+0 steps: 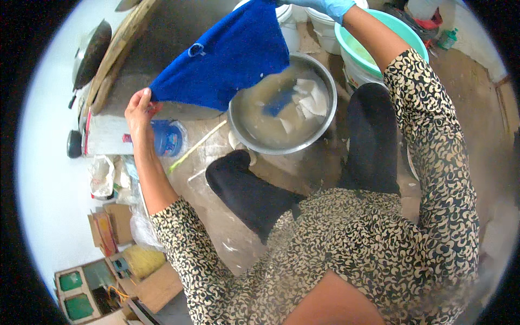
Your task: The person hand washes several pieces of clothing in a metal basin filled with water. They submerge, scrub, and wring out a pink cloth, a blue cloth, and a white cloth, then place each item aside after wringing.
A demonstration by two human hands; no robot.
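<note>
A wet-looking blue cloth [235, 57] hangs stretched between my two hands, its lower part over the steel basin [331, 122]. My bare left hand [140, 107] pinches one corner at the left. At the top edge of the picture, my right hand [331, 7] wears a light blue glove and grips the opposite corner; its fingertips are partly cut off. Murky brownish water [260, 126] fills much of the basin. Several flat white pieces [313, 99] lie in it, and a blue patch [278, 103] shows on the water.
Right of the basin is a turquoise tub [418, 42], with white buckets [325, 30] behind. A thin stick [197, 146] and a blue plastic water bottle [166, 138] lie at the left. My knees [367, 134] flank the basin. Farther left are plastic bags [101, 176] and cardboard [158, 286].
</note>
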